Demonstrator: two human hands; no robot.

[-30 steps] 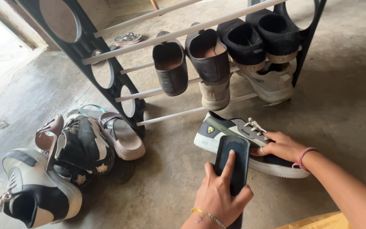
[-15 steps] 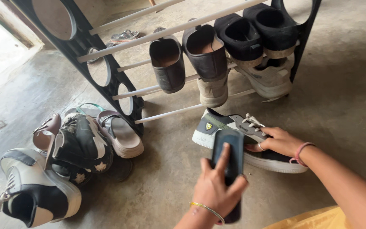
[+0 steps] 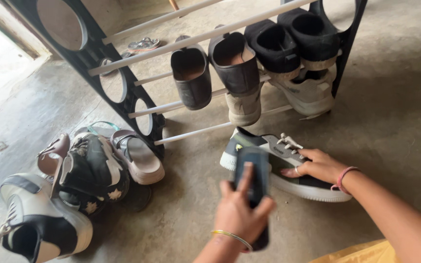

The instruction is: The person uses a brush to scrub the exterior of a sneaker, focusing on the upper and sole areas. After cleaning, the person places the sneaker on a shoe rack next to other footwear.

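The left hand (image 3: pixel 239 214), wearing a thin gold bangle, is gripping a dark shoe brush (image 3: pixel 252 187) from above, fingers wrapped over its back and the forefinger lying along it; the brush is blurred and is hanging just in front of the sneaker's near side, and contact cannot be told. The right hand (image 3: pixel 319 165), wearing a pink wrist thread and a ring, is pressing down on the laces and tongue of a grey, black and white sneaker (image 3: pixel 278 165), fingers curled over them. The sneaker is lying on the concrete floor (image 3: pixel 395 122), just in front of the lowest bar of a shoe rack (image 3: pixel 137 104) with black side panels and white bars. On the rack, a pair of dark slip-on shoes (image 3: pixel 215 70) and a pair of black shoes (image 3: pixel 293 41) are sitting heel-up, with pale shoes beneath them. To the left, a pile of sandals and black-and-white sneakers (image 3: pixel 74 180) is lying on the floor beside the rack.
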